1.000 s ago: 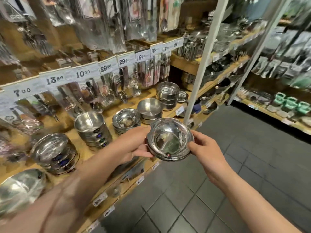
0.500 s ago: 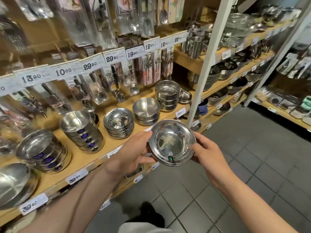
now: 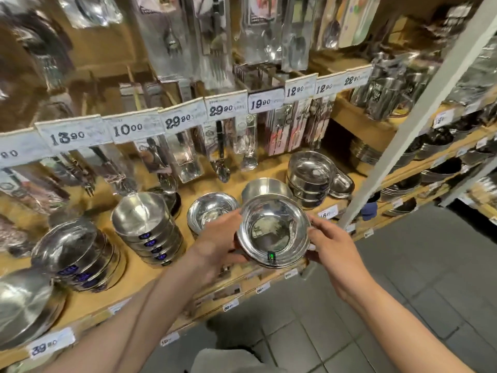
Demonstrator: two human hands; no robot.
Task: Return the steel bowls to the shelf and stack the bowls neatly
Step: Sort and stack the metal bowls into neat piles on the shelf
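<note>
Both hands, the left hand (image 3: 215,243) and the right hand (image 3: 333,246), grip the rim of a small stack of steel bowls (image 3: 273,230) from opposite sides, keeping it level above the front edge of the shelf (image 3: 166,281), probably to lower it onto the matching stack (image 3: 211,211) behind.

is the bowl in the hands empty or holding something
Empty: the held bowl opens upward, showing only a bare reflective bottom.

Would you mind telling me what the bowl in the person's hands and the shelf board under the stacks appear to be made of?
The held bowl looks like polished steel: silvery, with mirror-like reflections inside. The shelf board looks like light wood or wood-look laminate: matte yellow-tan, with no shine. The blur leaves open which.
</note>
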